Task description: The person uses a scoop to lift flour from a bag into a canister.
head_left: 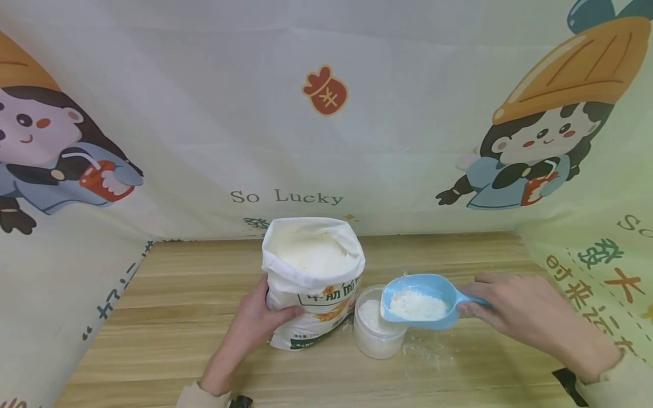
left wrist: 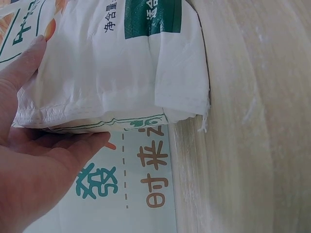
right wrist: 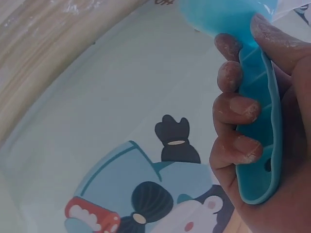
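A white bag of flour (head_left: 326, 300) stands with its top rolled outward, white flour showing inside. The left hand (head_left: 260, 314) holds the bag's left side, thumb across the front and fingers around the side and back; the left wrist view shows this thumb (left wrist: 30, 60) on the printed face. A light-blue scoop (head_left: 442, 292) carries a heap of flour. Its handle (right wrist: 257, 116) lies in the curled fingers of the right hand (head_left: 515, 309), and flour dusts those fingertips. Under the scoop's front edge stands a clear round tub (head_left: 378, 343) with white flour in it, partly hidden by the scoop.
Spilled flour (head_left: 431, 354) dusts the wooden tabletop (head_left: 178, 317) right of the tub. A printed cloth backdrop (head_left: 229, 113) rises behind the table and along both sides.
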A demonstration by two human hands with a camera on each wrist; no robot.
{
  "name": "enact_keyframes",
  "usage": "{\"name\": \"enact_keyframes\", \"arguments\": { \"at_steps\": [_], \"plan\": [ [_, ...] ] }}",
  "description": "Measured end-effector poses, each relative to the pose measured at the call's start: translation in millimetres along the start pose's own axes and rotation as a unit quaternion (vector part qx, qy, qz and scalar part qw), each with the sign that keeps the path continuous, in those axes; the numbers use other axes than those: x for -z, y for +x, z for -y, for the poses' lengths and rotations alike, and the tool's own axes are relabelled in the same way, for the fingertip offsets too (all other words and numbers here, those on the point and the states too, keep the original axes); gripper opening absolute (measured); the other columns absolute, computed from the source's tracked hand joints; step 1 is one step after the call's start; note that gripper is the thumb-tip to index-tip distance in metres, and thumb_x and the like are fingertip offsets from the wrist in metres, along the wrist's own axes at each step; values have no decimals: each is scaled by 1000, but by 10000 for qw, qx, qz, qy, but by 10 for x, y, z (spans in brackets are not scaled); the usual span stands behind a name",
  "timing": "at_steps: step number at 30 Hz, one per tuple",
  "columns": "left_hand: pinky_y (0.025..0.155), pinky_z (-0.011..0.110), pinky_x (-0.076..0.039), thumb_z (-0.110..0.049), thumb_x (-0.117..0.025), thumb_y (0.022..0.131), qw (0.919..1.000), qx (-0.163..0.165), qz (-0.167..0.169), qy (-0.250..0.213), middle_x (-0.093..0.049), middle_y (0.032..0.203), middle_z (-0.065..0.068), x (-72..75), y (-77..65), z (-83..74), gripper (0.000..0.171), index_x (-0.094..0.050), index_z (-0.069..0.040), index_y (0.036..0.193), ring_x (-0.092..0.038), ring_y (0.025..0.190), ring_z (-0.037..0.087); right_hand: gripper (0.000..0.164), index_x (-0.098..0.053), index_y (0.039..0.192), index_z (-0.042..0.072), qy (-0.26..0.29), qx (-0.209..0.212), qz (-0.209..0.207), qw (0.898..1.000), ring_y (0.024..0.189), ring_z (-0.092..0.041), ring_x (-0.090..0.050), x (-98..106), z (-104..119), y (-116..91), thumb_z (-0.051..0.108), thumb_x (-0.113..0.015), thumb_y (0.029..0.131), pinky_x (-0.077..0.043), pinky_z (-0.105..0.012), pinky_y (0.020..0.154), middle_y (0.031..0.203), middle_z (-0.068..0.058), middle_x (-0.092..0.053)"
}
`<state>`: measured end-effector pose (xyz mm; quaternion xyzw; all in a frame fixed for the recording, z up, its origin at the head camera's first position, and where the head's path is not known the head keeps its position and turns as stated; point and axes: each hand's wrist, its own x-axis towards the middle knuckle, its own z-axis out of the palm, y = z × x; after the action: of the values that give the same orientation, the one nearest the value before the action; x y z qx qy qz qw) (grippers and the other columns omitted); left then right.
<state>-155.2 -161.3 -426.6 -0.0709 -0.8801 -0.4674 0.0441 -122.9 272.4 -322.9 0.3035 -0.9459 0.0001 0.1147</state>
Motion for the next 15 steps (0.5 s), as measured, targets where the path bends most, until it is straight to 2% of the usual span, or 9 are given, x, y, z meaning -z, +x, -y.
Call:
{"name": "enact_keyframes", "arguments": {
  "at_steps": [8, 15],
  "plan": [
    [100, 58, -53, -22, -92, 79, 10000, 3, 42, -61, -68, 129, 18, 5, 2, -10, 77, -52, -5, 143, -64, 117, 37, 13, -77, 96, 29, -30, 226, 66, 9997, 57, 2, -38, 113, 56, 104, 39, -79, 89, -34, -22, 45, 74, 21, -48],
    [99, 58, -53, -22, -91, 79, 10000, -7, 50, -24, -68, 129, 19, 9, -1, -9, 78, -51, -3, 143, -64, 117, 37, 13, -72, 88, 31, -271, 323, 211, 9989, 55, -2, -38, 218, 138, 201, 39, -82, 87, -33, -25, 45, 73, 20, -47]
  ]
}}
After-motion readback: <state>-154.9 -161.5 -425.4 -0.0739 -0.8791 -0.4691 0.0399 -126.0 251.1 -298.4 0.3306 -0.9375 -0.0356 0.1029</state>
